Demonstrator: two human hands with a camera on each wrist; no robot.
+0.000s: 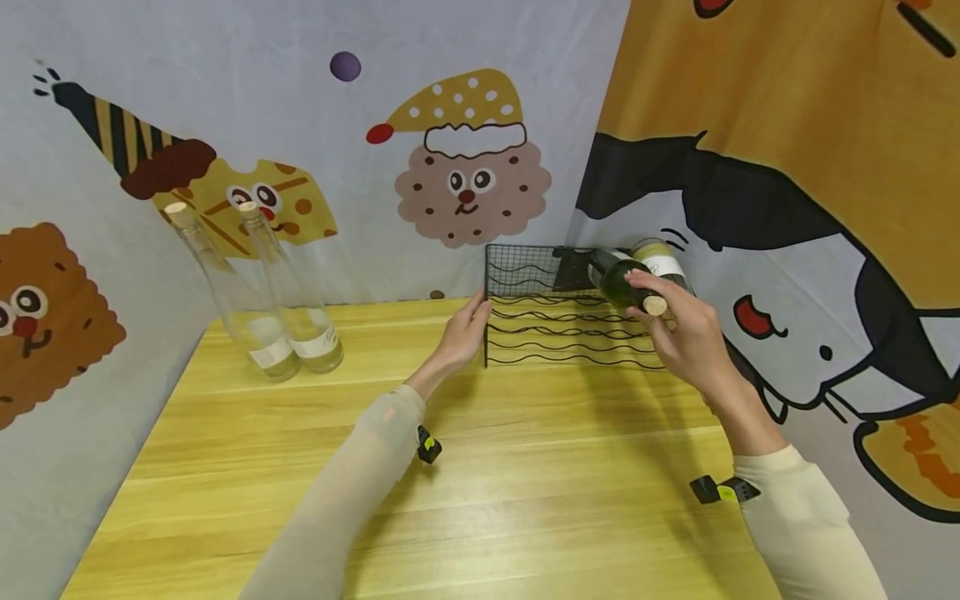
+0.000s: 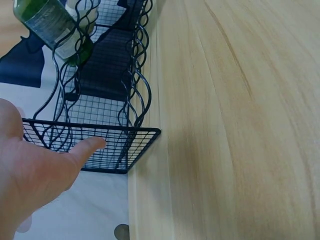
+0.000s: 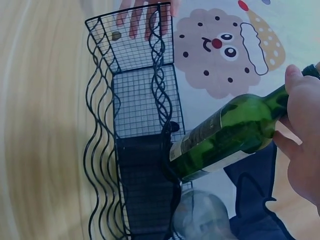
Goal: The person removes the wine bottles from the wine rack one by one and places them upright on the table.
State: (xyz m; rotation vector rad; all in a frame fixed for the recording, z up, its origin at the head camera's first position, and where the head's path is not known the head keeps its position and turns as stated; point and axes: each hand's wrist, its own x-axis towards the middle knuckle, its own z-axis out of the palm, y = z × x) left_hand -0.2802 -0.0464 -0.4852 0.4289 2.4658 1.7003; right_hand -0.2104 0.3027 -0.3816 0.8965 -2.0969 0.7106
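The right grip grasps the bottle by its neck, base tilted down at the rack; the left grip rests straight-fingered against the rack's end. Glass should be stiff, slick, breakable; the neck suits holding.

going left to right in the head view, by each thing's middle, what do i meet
First clear bottle, second clear bottle, left hand, black wire rack, green bottle, right hand.
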